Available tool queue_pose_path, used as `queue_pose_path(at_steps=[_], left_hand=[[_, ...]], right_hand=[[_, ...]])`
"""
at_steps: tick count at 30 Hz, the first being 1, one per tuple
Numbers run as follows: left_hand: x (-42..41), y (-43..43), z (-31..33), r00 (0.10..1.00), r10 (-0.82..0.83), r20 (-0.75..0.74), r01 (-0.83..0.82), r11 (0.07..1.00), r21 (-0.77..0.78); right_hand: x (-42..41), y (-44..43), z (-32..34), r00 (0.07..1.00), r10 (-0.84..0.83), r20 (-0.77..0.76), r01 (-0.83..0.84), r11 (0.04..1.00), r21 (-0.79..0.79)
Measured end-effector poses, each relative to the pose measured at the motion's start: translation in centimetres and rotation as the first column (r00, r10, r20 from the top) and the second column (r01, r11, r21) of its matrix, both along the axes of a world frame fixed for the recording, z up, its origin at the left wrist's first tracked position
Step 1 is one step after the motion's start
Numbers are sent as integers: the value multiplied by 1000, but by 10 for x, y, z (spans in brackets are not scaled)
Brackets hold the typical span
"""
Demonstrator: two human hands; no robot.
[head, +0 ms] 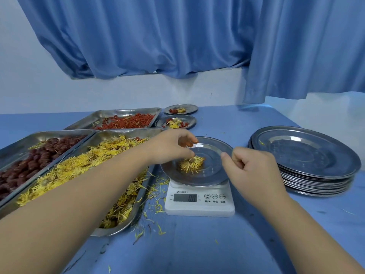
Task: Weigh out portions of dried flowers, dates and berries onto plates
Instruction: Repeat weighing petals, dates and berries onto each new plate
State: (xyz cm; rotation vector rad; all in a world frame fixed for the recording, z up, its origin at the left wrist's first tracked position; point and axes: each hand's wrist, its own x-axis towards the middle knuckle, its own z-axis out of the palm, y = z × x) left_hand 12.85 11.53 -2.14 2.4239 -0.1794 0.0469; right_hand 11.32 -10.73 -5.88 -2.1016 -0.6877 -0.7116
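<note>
A steel plate (211,175) sits on a white digital scale (199,203) whose display reads 0.0. One dried yellow flower (192,164) lies on that plate. My left hand (171,148) hovers over the plate's left side with its fingers loosely curled, and the thumb tip touches the top of the flower. My right hand (254,165) is over the plate's right rim, fingers curled, and pinches a thin dried petal strand (236,160). To the left are trays of dried flowers (102,155), dates (45,153) and red berries (130,120).
Two small plates (191,107) (190,120) with mixed portions stand behind the scale. A tall stack of empty steel plates (304,153) is at the right. Loose petals (158,206) litter the blue table beside the flower tray. A blue curtain hangs behind.
</note>
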Motion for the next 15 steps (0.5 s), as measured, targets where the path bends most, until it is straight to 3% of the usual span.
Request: queue_pose_path(at_steps=[6,11,15], left_hand=[[-19,16,7,993,71,93,-65,996,-64],[-49,43,14,989,115,95,-98,980,-175],[-74,90,32,971,203,124,-185,972,-144]], right_hand=[[-13,9,-1,998,55,27,-53,997,-56],[-33,24,1,980,107,167,-82,986,-148],[-49,47,15,969,146,198,-122,984,-130]])
